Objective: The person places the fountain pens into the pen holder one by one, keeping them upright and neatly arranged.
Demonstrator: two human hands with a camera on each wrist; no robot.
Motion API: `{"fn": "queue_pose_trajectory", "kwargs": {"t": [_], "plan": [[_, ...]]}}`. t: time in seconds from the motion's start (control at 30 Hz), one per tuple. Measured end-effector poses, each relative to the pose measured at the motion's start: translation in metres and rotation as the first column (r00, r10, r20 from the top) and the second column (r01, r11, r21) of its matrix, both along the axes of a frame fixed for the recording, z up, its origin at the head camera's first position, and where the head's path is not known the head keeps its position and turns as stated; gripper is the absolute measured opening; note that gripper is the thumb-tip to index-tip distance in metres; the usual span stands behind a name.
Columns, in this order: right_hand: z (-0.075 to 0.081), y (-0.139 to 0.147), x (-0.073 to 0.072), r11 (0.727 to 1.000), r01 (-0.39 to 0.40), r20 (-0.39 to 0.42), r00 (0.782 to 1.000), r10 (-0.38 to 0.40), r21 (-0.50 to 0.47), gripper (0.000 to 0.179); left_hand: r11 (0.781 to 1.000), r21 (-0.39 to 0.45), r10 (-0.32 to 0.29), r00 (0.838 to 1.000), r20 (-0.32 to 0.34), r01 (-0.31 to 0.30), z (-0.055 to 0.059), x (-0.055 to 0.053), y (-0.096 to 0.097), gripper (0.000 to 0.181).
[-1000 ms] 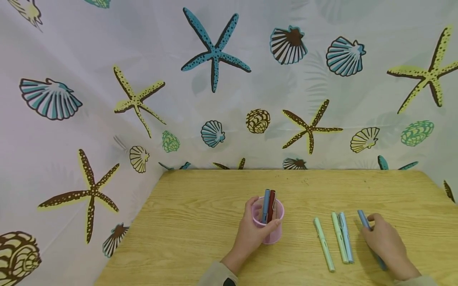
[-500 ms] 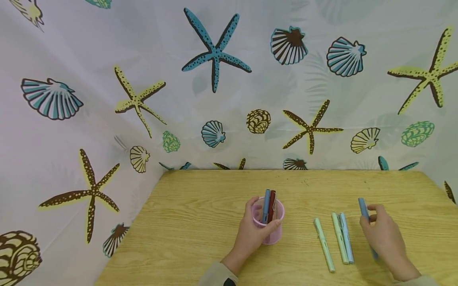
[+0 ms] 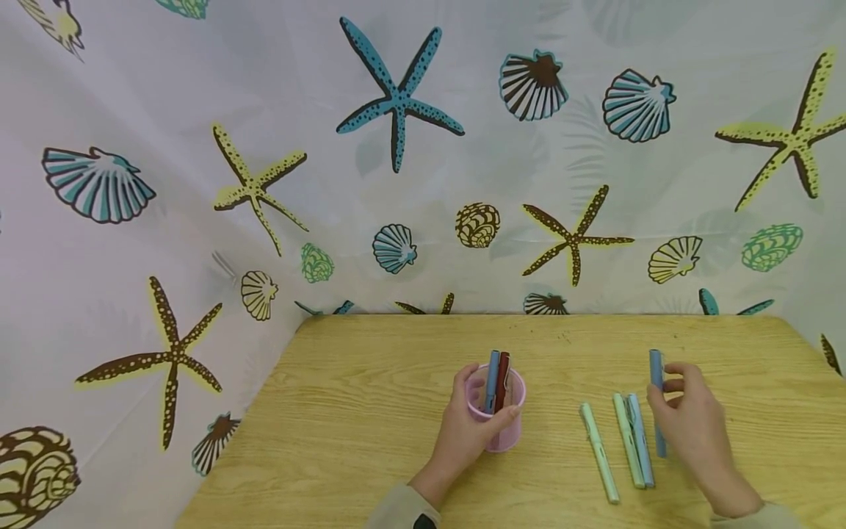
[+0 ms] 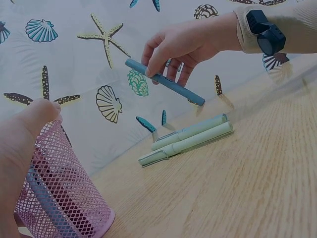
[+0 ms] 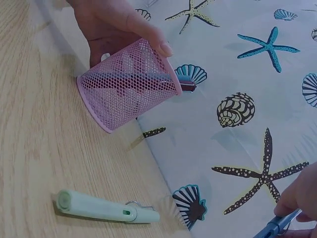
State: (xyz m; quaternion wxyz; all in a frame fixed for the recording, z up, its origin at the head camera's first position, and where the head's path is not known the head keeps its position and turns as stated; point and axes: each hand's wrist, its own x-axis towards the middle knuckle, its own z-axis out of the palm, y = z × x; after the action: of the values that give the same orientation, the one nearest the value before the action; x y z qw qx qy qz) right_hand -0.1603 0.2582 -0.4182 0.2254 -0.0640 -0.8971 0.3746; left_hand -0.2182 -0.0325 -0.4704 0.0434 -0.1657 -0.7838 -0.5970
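My left hand grips a pink mesh pen cup, with the thumb over its near rim. Inside the cup stand a blue pen and a dark red pen. To the right, my right hand pinches another blue pen between thumb and fingers. The left wrist view shows that pen raised above the table and tilted. Left of this hand lie a pale green pen, a second green pen and, right against it, a light blue pen.
The wooden table runs back to a white cloth printed with starfish and shells. The cloth also rises along the left side of the table. A dark watch-like band is on the right wrist.
My right hand has lifted the blue pen off the table and moved it up and left, turning it more upright in the head view. The left hand and cup have stayed put.
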Motion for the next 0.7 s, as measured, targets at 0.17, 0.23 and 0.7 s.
{"fn": "queue_pose_trajectory", "kwargs": {"t": [0.17,0.23,0.7], "plan": [[0.003,-0.009,-0.004,1.0,-0.004,-0.056,0.998,0.003,-0.011,0.036,1.0,0.003,0.001,1.0,0.008,-0.001,0.0,0.0,0.0,0.078],[0.005,-0.012,-0.006,1.0,-0.006,-0.097,0.995,0.005,-0.01,0.034,1.0,0.002,0.0,1.0,0.013,0.0,0.0,0.0,0.0,0.079],[0.008,-0.039,-0.017,0.997,-0.066,-0.279,0.959,0.055,-0.029,0.031,1.0,-0.009,0.003,1.0,0.024,-0.003,0.003,0.002,-0.001,0.081]]}}
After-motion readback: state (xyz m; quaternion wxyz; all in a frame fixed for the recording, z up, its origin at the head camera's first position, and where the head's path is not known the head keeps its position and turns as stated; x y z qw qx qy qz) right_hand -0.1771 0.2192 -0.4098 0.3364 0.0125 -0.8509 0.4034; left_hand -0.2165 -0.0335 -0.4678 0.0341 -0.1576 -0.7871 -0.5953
